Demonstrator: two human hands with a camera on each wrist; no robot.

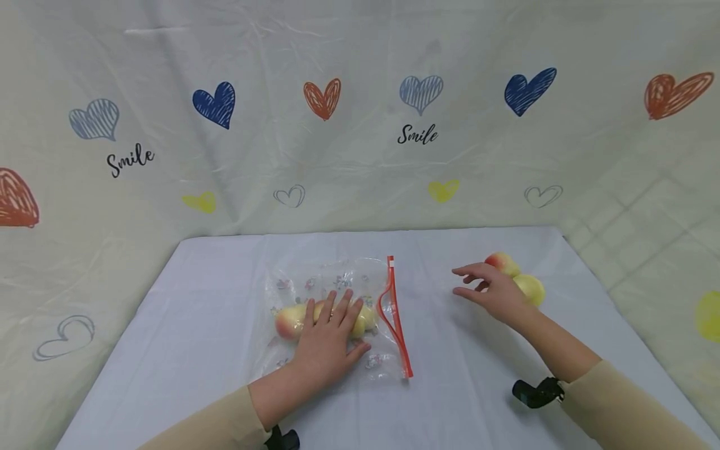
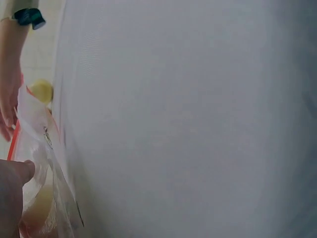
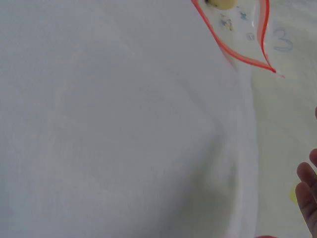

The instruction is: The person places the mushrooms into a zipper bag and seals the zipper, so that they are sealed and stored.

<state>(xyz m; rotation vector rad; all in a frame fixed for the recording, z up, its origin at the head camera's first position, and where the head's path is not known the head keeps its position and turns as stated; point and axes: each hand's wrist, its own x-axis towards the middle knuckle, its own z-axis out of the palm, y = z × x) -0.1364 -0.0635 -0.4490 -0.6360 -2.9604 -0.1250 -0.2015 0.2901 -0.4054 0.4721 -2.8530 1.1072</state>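
A clear zip bag (image 1: pixel 292 281) with a red zip edge (image 1: pixel 400 331) lies on the table, its mouth facing right and gaping partly. Inside are yellow fruits with a red blush (image 1: pixel 288 322); the hand over them hides their number. My left hand (image 1: pixel 326 344) rests on the bag with fingers spread; its thumb (image 2: pixel 25 171) shows in the left wrist view. To the right, my right hand (image 1: pixel 497 294) hovers with slightly bent fingers, holding nothing. Just behind it sit a red-blushed yellow fruit (image 1: pixel 503 264) and a plainer yellow fruit (image 1: pixel 530 289), both partly covered by the hand.
A white cloth (image 1: pixel 214 325) covers the table. Behind it and at the sides hangs a pale sheet (image 1: pixel 360 162) printed with hearts and "Smile". Dark camera mounts (image 1: pixel 537 394) are strapped to both wrists.
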